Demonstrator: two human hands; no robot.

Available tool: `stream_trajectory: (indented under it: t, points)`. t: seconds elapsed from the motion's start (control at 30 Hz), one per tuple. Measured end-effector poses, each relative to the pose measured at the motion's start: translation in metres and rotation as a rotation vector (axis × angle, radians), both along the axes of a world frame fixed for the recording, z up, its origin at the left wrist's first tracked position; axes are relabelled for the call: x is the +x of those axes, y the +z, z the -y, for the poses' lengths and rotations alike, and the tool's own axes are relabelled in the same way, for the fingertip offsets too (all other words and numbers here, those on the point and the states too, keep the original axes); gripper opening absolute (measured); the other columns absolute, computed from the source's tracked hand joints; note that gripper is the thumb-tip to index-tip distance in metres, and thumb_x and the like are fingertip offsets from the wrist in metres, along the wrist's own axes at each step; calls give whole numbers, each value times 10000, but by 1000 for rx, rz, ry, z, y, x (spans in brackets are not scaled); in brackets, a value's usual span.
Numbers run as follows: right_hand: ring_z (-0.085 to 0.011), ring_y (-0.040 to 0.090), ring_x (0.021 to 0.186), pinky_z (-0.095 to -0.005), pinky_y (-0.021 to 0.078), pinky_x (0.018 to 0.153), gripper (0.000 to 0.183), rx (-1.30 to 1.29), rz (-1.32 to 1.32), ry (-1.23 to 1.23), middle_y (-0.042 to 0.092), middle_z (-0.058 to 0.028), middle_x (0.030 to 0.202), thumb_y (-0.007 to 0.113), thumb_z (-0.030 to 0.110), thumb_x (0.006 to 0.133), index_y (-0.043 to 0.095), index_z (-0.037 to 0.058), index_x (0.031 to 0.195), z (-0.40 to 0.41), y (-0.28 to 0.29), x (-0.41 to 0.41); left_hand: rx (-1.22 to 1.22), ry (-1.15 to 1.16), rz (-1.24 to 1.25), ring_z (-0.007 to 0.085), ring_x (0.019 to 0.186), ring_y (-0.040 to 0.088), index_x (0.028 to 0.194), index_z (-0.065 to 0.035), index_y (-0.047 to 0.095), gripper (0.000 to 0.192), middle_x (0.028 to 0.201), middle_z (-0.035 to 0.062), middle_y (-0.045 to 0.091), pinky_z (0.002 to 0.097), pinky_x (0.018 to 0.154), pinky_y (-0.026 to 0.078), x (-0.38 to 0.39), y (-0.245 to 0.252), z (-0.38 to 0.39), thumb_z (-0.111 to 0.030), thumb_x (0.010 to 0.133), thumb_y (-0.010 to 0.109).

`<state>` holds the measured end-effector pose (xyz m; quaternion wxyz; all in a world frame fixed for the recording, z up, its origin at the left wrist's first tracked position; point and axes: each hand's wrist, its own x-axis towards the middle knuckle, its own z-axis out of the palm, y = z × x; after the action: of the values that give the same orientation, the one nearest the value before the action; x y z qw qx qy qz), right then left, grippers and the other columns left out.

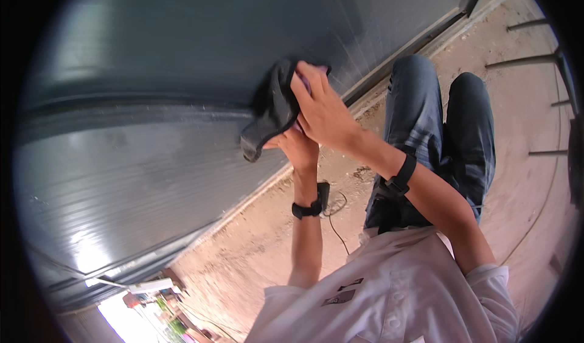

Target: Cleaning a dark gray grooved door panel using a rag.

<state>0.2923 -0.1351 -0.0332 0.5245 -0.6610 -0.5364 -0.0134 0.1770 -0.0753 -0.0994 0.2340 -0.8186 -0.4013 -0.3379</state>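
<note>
A black cloth [279, 103] with small purple patches showing at its edge is held against or just before a large dark grey glossy panel [191, 37]; contact cannot be told. My right hand [325, 103] grips the cloth's upper right side with bent fingers. Lower down, my left hand [299, 148] has hold of its lower edge, its fingers partly hidden under the fabric. The two hands nearly touch. Black straps circle both wrists, and a small dark device [323, 194] sits by the left one.
Below a raised dark rail [137, 106] runs a ribbed grey panel [150, 174]. A thin cable [337, 231] lies on the dusty floor [237, 252]. Thin metal legs [524, 61] of some furniture stand at the right. Bright daylight and greenery [175, 324] show at lower left.
</note>
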Motion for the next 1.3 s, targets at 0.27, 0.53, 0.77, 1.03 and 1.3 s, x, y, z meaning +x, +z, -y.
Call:
stream_trajectory:
  t: [0.27, 0.53, 0.77, 1.03, 1.3]
  points:
    - [-449, 421, 1193, -461, 397, 1023, 651, 45, 94, -37, 381, -237, 1342, 621, -19, 744, 378, -32, 1348, -10, -7, 9, -210, -351, 236, 430, 1030, 607, 1230, -9, 569, 391, 1164, 207, 632, 587, 847, 424, 27, 1, -16, -161, 877, 636]
    - [-545, 324, 1269, -492, 408, 1029, 730, -124, -73, 21, 247, -352, 1388, 607, -52, 778, 232, -92, 1403, 0, -57, -6, -269, -193, 215, 482, 1209, 386, 1351, 48, 423, 541, 1338, 306, 418, 633, 959, 238, 12, -18, 14, -166, 889, 605]
    - [-510, 354, 1268, -501, 378, 1047, 800, 54, -109, 122, 292, -288, 1398, 673, 16, 683, 344, -3, 1412, 6, -13, 2, -348, -610, 629, 404, 1324, 250, 1504, 54, 128, 867, 1476, 287, 138, 470, 1068, 237, 23, 16, 35, -127, 868, 690]
    - [-438, 464, 1178, -457, 463, 953, 647, 12, 12, 76, 389, -189, 1354, 581, -97, 723, 440, 52, 1338, 7, -32, 25, -485, -332, 228, 490, 1203, 347, 1486, 45, 194, 791, 1390, 351, 278, 510, 1013, 332, 45, -6, 32, -140, 873, 659]
    - [-427, 381, 1324, -433, 413, 1038, 652, -375, -156, 211, 303, -208, 1463, 495, -84, 812, 308, 38, 1425, 26, -115, 30, -830, -476, 306, 576, 1323, 221, 1477, 73, 127, 806, 1479, 400, 114, 570, 1078, 257, 40, -83, 35, -80, 874, 639]
